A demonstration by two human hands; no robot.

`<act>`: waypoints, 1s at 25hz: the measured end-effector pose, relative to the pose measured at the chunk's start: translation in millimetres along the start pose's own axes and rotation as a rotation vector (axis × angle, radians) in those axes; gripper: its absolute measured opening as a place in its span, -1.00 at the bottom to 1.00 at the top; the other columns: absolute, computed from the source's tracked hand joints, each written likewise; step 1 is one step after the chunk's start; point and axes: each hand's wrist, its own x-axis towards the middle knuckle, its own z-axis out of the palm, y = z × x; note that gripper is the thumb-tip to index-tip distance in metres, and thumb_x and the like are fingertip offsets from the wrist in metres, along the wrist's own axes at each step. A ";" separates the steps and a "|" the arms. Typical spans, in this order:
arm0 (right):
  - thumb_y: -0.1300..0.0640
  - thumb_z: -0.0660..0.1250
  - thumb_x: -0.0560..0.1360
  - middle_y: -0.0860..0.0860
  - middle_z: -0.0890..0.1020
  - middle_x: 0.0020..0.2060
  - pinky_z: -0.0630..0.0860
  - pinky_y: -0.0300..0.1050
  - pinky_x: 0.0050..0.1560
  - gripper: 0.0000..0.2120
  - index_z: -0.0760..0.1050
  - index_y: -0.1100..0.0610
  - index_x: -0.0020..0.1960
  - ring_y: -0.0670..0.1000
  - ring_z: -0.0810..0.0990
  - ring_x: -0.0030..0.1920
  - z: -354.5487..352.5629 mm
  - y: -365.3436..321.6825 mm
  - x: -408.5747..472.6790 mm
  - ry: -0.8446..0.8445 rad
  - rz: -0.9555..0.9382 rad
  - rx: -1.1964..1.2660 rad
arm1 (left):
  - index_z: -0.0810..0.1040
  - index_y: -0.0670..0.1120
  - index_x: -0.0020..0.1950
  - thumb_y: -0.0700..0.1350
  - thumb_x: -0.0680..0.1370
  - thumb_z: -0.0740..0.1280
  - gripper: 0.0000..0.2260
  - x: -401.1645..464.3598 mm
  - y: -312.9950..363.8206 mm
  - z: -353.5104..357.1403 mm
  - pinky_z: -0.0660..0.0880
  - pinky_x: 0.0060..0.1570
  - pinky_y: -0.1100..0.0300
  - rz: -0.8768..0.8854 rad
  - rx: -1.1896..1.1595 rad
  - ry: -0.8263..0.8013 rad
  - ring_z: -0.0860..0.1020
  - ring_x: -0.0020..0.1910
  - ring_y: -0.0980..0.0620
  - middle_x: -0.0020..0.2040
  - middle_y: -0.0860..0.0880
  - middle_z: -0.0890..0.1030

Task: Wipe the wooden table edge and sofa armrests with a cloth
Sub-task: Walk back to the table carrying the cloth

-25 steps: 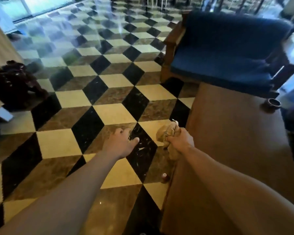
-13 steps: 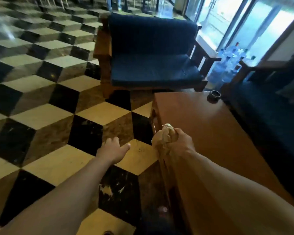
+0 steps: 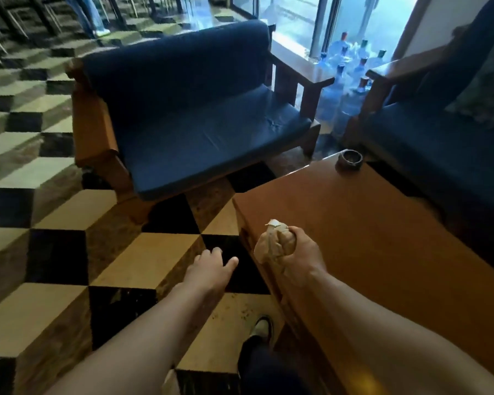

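Observation:
My right hand [image 3: 300, 258] grips a bunched beige cloth [image 3: 273, 245] and holds it against the left edge of the wooden table [image 3: 382, 238], near its far corner. My left hand [image 3: 210, 269] hovers over the floor to the left of the table, fingers loosely apart and holding nothing. Beyond the table stands a blue-cushioned sofa [image 3: 194, 115] with a wooden left armrest [image 3: 93, 129] and a wooden right armrest [image 3: 300, 69]. A second blue sofa [image 3: 439, 143] runs along the table's right side, its wooden armrest [image 3: 382, 81] at the far end.
A small dark ashtray [image 3: 350, 159] sits at the table's far corner. Several large water bottles [image 3: 351, 69] stand by the glass door between the sofas. The floor [image 3: 69, 212] is a glossy cube-pattern tile. My shoe [image 3: 261, 327] is beside the table's base. A person's legs [image 3: 89, 15] show far back.
The view has swung right and closer, bringing both sofas and the bottles into sight. My right hand with the cloth has stayed on the table's left edge; my left hand stays open beside it.

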 end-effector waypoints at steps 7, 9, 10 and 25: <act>0.19 0.62 0.38 -0.13 0.41 0.21 0.63 -0.11 0.13 -0.09 0.17 -0.27 0.49 -0.01 0.53 0.21 5.1 -27.1 130.4 -0.079 -0.080 -0.004 | 0.15 0.07 0.57 0.44 0.37 0.37 -0.10 171.4 80.6 -74.7 0.38 0.39 0.00 0.146 -0.275 -0.267 0.38 0.44 -0.07 0.51 -0.05 0.33; 0.10 0.62 0.42 -0.06 0.39 0.28 0.64 -0.09 0.13 -0.06 0.10 -0.19 0.57 0.00 0.50 0.22 -1.7 -30.8 151.1 -0.115 -0.130 -0.026 | -0.03 0.16 0.62 0.40 0.21 0.53 0.14 216.3 94.8 -87.2 0.26 0.44 0.07 0.256 -0.201 -0.404 0.23 0.53 -0.02 0.58 0.00 0.16; 0.04 0.61 0.45 -0.03 0.39 0.29 0.62 -0.11 0.13 -0.06 0.08 -0.15 0.60 0.00 0.49 0.21 -3.3 -32.2 164.0 -0.119 -0.158 -0.044 | -0.06 0.18 0.61 0.34 0.18 0.59 0.19 242.2 99.8 -92.3 0.25 0.44 0.10 0.306 -0.131 -0.478 0.21 0.52 0.01 0.57 0.03 0.14; 0.23 0.61 0.30 0.00 0.69 0.10 0.65 -0.07 -0.02 -0.29 0.51 0.12 0.42 -0.01 0.64 0.04 90.4 -17.1 298.3 0.008 0.881 0.643 | 0.50 -0.10 0.10 -0.36 0.34 0.41 -0.62 483.1 118.8 -53.9 0.59 -0.20 0.22 0.397 -0.167 -0.929 0.63 -0.21 0.16 -0.09 -0.01 0.66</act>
